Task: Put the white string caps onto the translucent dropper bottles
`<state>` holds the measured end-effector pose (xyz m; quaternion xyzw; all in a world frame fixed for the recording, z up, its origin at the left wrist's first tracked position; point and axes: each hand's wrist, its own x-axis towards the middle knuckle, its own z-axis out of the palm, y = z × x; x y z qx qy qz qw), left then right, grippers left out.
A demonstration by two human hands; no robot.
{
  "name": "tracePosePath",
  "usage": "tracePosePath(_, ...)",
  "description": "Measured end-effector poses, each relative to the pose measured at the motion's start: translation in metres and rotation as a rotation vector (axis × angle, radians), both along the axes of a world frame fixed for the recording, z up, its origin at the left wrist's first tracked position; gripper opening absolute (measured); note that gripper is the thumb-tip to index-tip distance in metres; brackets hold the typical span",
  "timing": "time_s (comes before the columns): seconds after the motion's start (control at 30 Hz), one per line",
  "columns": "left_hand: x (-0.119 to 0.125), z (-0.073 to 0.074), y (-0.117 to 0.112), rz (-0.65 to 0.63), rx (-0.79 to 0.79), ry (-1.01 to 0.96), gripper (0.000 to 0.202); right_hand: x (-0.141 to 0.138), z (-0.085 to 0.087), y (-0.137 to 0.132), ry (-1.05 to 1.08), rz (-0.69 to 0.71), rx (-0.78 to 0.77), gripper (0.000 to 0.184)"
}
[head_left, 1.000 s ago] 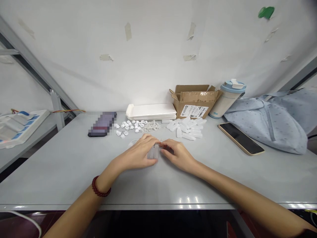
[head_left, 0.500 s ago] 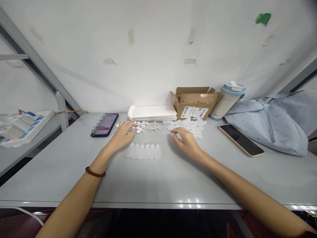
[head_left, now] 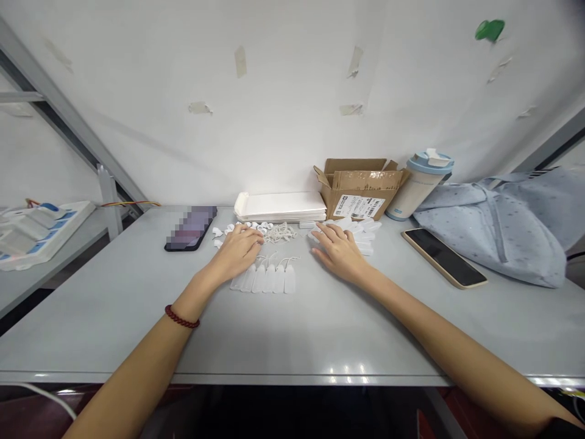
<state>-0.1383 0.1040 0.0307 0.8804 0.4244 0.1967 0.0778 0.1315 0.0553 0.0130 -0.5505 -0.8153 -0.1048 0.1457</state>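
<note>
My left hand (head_left: 237,250) lies palm down with fingers stretched over the right part of the small white caps (head_left: 218,233). Its fingertips are at the left edge of a heap of white strings (head_left: 282,232); whatever lies under the palm is hidden. My right hand (head_left: 340,251) rests, fingers spread, on a heap of translucent white plastic pieces (head_left: 367,236), covering part of them. Nearer me, between the hands, several flat translucent tags (head_left: 269,280) with string loops lie side by side in a row, the leftmost close to my left wrist.
Behind the heaps stand a stack of white envelopes (head_left: 283,206), an open cardboard box (head_left: 361,189) and a tumbler (head_left: 417,189). One phone (head_left: 189,228) lies left, another phone (head_left: 443,258) right, beside a light blue cloth bag (head_left: 493,231). A power strip (head_left: 46,235) sits far left.
My left hand has shifted right, from the caps toward the strings, and lies flatter. My right hand has moved slightly up-left and spread its fingers over the plastic pieces.
</note>
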Motion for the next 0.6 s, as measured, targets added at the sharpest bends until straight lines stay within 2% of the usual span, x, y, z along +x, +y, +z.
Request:
tracePosePath(0.23, 0.0027, 0.0011, -0.0033, 0.031, -0.014, -0.041, 0.038, 0.0014, -0.0054, 0.0025, -0.072, 0.018, -0.025, 0.037)
tracePosePath(0.47, 0.0040, 0.0065, -0.0087, 0.165, -0.030, -0.200, 0.046, -0.0007, -0.0048, 0.0018, -0.076, -0.003, 0.028, 0.033)
tracePosePath(0.6, 0.0046, 0.0084, -0.0097, 0.201, -0.010, -0.275, 0.050, -0.0014, -0.0064, 0.0012, -0.067, -0.045, 0.036, 0.033)
